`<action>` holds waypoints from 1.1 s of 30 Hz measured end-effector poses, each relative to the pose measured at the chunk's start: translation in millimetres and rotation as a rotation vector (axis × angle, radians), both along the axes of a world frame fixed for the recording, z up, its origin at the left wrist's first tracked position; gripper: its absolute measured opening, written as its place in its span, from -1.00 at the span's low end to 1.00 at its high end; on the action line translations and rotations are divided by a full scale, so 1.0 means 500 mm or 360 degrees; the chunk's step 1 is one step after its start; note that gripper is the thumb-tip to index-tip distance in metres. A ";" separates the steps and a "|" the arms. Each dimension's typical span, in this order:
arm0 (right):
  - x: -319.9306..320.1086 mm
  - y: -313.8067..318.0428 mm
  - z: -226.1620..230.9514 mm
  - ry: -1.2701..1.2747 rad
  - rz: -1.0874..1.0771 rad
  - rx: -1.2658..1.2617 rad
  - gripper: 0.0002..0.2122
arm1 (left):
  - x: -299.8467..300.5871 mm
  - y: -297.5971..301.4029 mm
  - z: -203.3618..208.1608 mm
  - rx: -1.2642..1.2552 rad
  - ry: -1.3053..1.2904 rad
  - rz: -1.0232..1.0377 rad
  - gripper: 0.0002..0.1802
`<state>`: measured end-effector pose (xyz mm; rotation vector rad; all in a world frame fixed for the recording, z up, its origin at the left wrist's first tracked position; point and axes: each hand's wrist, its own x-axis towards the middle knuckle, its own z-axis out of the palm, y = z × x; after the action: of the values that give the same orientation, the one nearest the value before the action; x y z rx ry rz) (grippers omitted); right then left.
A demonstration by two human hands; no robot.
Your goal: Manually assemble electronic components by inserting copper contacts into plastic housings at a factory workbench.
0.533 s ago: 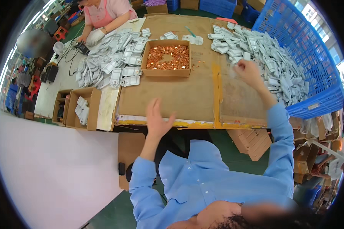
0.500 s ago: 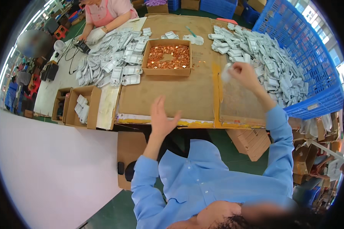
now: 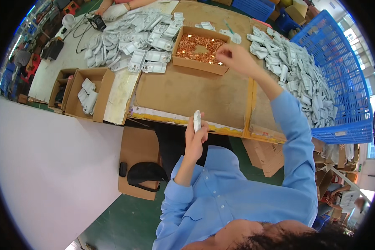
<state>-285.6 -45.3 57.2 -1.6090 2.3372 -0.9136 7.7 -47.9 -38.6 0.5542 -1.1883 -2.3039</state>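
White plastic piece (image 3: pixel 197 121) standing upright in the left hand (image 3: pixel 194 139), fingers closing around its lower half, right at the near edge of the brown desk (image 3: pixel 187 93). Reaching out with the right hand (image 3: pixel 233 57), fingers pinching together over the near right corner of the cardboard box (image 3: pixel 201 66) of little copper bits (image 3: pixel 196 45); too small to tell what is being pinched. Lying just right of that hand, a heap of white pieces (image 3: pixel 298 79) beside the blue crate (image 3: pixel 341 83).

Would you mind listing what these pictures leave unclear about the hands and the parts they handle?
- Head view: whether the right hand pinches a copper piece over the cardboard box; fingers cover it.
- The white part in the left hand: seen edge-on, shape unclear.
- Copper pieces: too small to identify.
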 end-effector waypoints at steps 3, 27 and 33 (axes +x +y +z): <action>-0.087 -0.095 -0.043 0.0261 -0.0077 0.0293 -0.82 | 0.025 0.010 -0.015 0.0324 0.0078 0.0017 -0.47; -0.161 -0.241 -0.137 0.1131 0.0190 0.1087 -0.88 | 0.024 -0.034 -0.032 0.0507 0.0073 -0.0076 -0.44; -0.162 -0.249 -0.121 0.0897 0.0098 0.1078 -0.83 | 0.026 -0.035 -0.034 0.0499 0.0045 -0.0072 -0.46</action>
<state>-366.7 -169.8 -3.5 -1.7310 2.4820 0.3947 20.6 -65.5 -55.7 0.6065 -0.8376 -2.5460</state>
